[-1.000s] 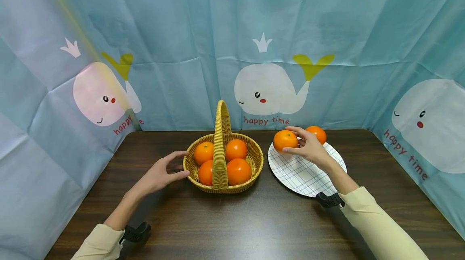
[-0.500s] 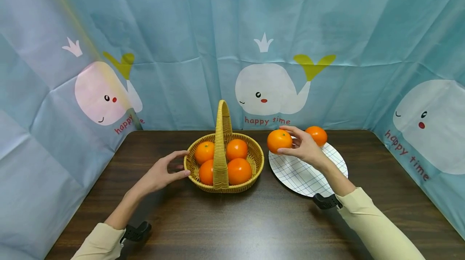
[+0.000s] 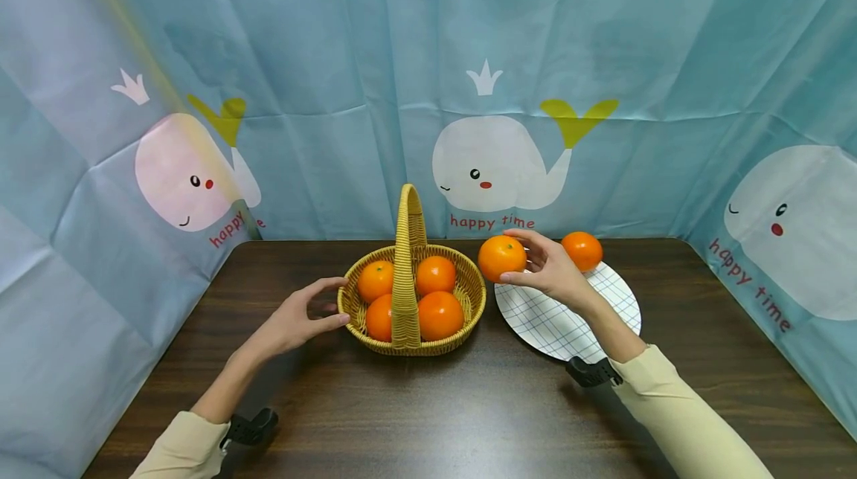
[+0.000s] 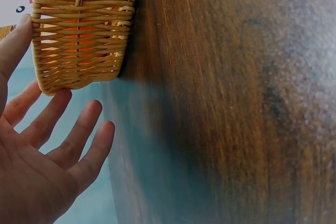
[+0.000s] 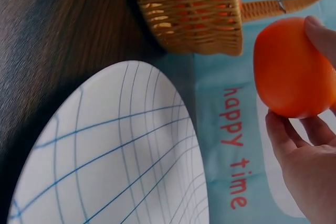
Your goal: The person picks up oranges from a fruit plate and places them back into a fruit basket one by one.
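Observation:
My right hand [image 3: 550, 271] pinches an orange [image 3: 502, 258] between thumb and fingers, holding it up between the wicker basket and the plate. In the right wrist view that orange [image 5: 294, 69] hangs above the height of the plate [image 5: 113, 145]. The yellow basket [image 3: 471, 319] has a tall arched handle and several oranges inside. At the basket's left side, my left hand [image 3: 294, 321] rests thumb and fingertips on the rim, fingers spread and relaxed. The left wrist view shows those fingers [image 4: 84, 121] extended, one fingertip right against the wicker wall [image 4: 84, 35].
A second orange [image 3: 582, 251] sits at the far edge of the round white plate [image 3: 569, 330], which has a blue grid pattern. Dark wood table [image 3: 428, 412] lies under everything. A light-blue curtain [image 3: 321, 166] with whale prints closes off the back and sides.
My right hand has carried the orange leftward, from over the plate to near the basket's right rim. The left hand has stayed at the basket's left side.

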A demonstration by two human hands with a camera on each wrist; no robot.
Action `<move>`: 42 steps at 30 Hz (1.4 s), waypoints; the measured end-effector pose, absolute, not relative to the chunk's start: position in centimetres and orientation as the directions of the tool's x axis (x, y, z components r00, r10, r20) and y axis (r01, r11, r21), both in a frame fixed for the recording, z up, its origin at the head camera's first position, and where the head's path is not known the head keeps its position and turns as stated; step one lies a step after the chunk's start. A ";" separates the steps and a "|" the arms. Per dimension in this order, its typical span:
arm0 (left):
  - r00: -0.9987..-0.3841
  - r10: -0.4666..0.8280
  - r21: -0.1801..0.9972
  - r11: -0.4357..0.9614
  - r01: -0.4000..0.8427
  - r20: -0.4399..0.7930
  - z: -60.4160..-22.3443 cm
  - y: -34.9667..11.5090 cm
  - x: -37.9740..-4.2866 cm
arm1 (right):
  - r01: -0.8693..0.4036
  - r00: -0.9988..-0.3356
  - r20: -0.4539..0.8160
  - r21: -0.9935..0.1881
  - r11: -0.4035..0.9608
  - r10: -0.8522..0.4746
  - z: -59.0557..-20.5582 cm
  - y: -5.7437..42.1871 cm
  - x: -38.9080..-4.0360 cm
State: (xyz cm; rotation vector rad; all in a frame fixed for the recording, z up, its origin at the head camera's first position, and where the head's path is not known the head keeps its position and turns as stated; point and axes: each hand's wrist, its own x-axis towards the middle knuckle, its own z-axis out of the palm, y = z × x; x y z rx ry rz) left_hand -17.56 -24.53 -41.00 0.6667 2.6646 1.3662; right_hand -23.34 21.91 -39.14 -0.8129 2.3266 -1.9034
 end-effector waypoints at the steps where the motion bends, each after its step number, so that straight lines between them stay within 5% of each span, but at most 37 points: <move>1: -0.903 0.410 0.788 0.510 0.346 0.131 -41.0 -24.5 -17.6 | -0.375 -0.862 0.302 -0.920 0.112 -0.408 -39.0 21.8 -23.3; 42: -0.901 0.415 0.781 0.519 0.347 0.124 -40.9 -24.5 -17.7 | -0.391 -0.758 0.395 -0.912 -0.122 -0.519 -39.6 14.8 -23.4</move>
